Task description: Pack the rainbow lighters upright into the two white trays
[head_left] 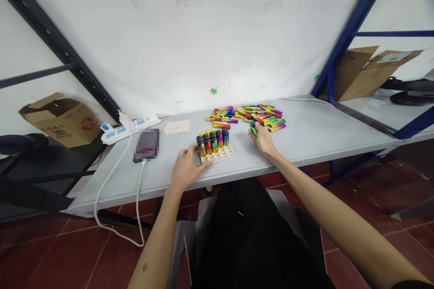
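Note:
My left hand (pixel 185 168) grips the left end of a white holder tray (pixel 224 153), thumb along its front edge and fingers behind. Several lighters (pixel 214 143) with black tops and shiny coloured bodies stand upright in the tray's back rows, while its front holes show bare. To the right, my right hand (pixel 263 139) is closed on a green lighter (pixel 253 130), partly hidden by the fingers. Just beyond that hand, a loose pile of metallic multicoloured lighters (pixel 267 116) lies on the grey table (pixel 315 137).
A second white holder tray (pixel 177 127) lies flat at the back left. Beside it are a blurred phone (pixel 147 144) on a white cable (pixel 138 189) and a power strip (pixel 130 128). Cardboard boxes (pixel 64 119) stand beyond both ends. A white wall (pixel 217 31) closes off the back.

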`<state>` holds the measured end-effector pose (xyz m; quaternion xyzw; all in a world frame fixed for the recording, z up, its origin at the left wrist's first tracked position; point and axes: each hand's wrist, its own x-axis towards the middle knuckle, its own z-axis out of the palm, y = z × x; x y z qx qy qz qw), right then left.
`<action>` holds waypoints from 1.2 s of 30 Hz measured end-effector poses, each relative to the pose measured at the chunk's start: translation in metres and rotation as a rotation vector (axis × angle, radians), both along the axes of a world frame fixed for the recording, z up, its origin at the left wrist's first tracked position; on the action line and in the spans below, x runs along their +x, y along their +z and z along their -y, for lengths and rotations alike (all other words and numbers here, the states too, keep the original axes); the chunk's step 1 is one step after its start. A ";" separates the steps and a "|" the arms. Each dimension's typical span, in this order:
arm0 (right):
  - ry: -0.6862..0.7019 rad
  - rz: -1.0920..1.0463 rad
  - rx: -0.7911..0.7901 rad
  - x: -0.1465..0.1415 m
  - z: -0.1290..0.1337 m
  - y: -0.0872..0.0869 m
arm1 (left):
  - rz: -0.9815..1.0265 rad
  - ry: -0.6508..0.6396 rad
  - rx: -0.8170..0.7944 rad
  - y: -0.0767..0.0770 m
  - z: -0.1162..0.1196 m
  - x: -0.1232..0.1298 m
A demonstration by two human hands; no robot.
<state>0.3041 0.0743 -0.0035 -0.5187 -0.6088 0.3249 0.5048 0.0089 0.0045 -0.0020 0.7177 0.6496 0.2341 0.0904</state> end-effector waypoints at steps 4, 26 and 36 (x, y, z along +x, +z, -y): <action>0.074 0.059 0.059 -0.007 0.011 0.009 | -0.001 0.013 -0.004 0.000 0.000 0.000; 0.201 0.594 0.177 -0.057 0.023 0.046 | 0.000 -0.023 0.032 0.000 0.001 0.001; 0.047 0.678 0.124 -0.040 0.016 0.046 | 0.006 -0.030 0.022 0.000 0.000 0.000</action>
